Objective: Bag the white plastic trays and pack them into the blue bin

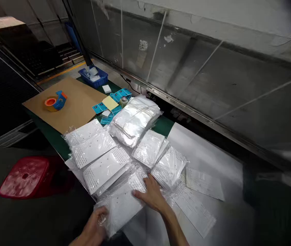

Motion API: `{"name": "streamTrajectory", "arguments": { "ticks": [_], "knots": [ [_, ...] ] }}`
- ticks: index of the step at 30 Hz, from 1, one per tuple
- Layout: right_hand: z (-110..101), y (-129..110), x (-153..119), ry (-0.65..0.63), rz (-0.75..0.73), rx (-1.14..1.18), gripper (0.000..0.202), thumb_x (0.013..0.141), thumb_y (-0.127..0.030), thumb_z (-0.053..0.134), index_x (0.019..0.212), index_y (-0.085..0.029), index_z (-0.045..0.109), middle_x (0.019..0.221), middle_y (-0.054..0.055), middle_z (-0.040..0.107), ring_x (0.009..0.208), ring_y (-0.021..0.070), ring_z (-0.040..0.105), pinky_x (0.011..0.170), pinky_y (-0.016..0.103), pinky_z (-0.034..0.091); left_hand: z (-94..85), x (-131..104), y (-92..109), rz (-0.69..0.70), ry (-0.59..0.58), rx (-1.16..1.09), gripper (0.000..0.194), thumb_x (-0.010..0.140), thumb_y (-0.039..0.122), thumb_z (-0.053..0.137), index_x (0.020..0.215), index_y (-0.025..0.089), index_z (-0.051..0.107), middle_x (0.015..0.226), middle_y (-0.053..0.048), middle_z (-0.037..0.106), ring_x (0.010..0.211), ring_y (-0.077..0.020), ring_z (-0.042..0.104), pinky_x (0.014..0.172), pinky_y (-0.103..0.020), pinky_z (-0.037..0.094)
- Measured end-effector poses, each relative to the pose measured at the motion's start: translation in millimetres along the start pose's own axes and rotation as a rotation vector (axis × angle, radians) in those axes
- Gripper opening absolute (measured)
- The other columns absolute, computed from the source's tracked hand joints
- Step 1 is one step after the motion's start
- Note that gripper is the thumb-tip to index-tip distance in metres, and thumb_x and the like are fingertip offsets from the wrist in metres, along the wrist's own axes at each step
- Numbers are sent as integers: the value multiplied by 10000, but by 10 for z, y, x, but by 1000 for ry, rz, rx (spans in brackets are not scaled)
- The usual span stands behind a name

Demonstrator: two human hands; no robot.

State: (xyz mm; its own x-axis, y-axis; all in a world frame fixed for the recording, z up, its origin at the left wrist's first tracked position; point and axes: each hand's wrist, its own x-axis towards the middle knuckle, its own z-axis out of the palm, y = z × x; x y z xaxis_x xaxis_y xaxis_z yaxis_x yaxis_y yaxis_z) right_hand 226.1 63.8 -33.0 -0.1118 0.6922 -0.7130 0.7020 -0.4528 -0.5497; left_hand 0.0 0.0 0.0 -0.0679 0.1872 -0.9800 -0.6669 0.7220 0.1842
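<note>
My left hand [94,223] is closed on the near left end of a clear plastic bag with white slotted panels [125,205] inside. My right hand [152,194] lies on the far right part of that same bag, thumb and fingers spread. Several similar bagged white panels [104,169] lie beyond, in a row to the left. Two more bagged stacks [169,167] rest just past my right hand. Right of my right wrist are slotted white panels [194,210] and a smaller group of panels [204,182] on white sheeting.
A thick pile of clear plastic bags [135,118] lies mid-table, beside blue printed cards [99,108] and a small jar [123,101]. Farther off are brown cardboard [76,99], a tape dispenser [55,101] and a blue bin [100,81]. A red stool [25,177] stands left.
</note>
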Motion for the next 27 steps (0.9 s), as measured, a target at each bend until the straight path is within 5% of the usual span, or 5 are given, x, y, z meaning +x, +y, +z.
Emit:
{"name": "streamTrajectory", "arguments": {
  "ticks": [3, 6, 13, 19, 27],
  "knots": [
    [-14, -14, -139, -6, -16, 5, 903, 624, -731, 547, 1288, -145, 371, 1394, 166, 321, 1299, 330, 258, 1041, 441, 251, -98, 150, -84, 1, -116, -21, 103, 684, 71, 536, 609, 140, 522, 484, 13, 535, 425, -120, 521, 444, -212, 433],
    [20, -6, -254, -3, -28, 116, 845, 634, -671, 600, 1274, -178, 353, 1290, 121, 439, 1183, 281, 421, 968, 371, 359, -215, 250, -142, 3, -140, -58, 154, 662, 25, 532, 571, 146, 505, 484, 18, 538, 453, -113, 532, 499, -212, 462],
    [34, -10, -43, -77, -47, 232, 939, 655, -608, 631, 1404, -246, 195, 1463, 80, 233, 1305, 281, 278, 1045, 422, 285, -412, 321, -210, 0, -105, -99, 133, 664, 42, 587, 753, 140, 582, 624, -11, 648, 635, -182, 646, 645, -296, 531],
    [-104, -28, 305, -213, -53, 173, 939, 630, -626, 632, 1398, -235, 259, 1486, 86, 213, 1323, 328, 238, 1046, 499, 251, -386, 450, -256, -2, -190, -142, 443, 724, 151, 631, 1151, 132, 515, 906, -80, 703, 908, -273, 655, 857, -414, 496],
    [-86, 49, -211, -197, -17, 331, 907, 710, -623, 567, 1427, -318, 103, 1526, 33, 66, 1363, 289, 154, 1063, 490, 240, -412, 301, -209, -31, -285, -29, 706, 730, 262, 659, 1356, 169, 345, 1142, -103, 639, 1070, -309, 584, 978, -429, 418]
  ]
}}
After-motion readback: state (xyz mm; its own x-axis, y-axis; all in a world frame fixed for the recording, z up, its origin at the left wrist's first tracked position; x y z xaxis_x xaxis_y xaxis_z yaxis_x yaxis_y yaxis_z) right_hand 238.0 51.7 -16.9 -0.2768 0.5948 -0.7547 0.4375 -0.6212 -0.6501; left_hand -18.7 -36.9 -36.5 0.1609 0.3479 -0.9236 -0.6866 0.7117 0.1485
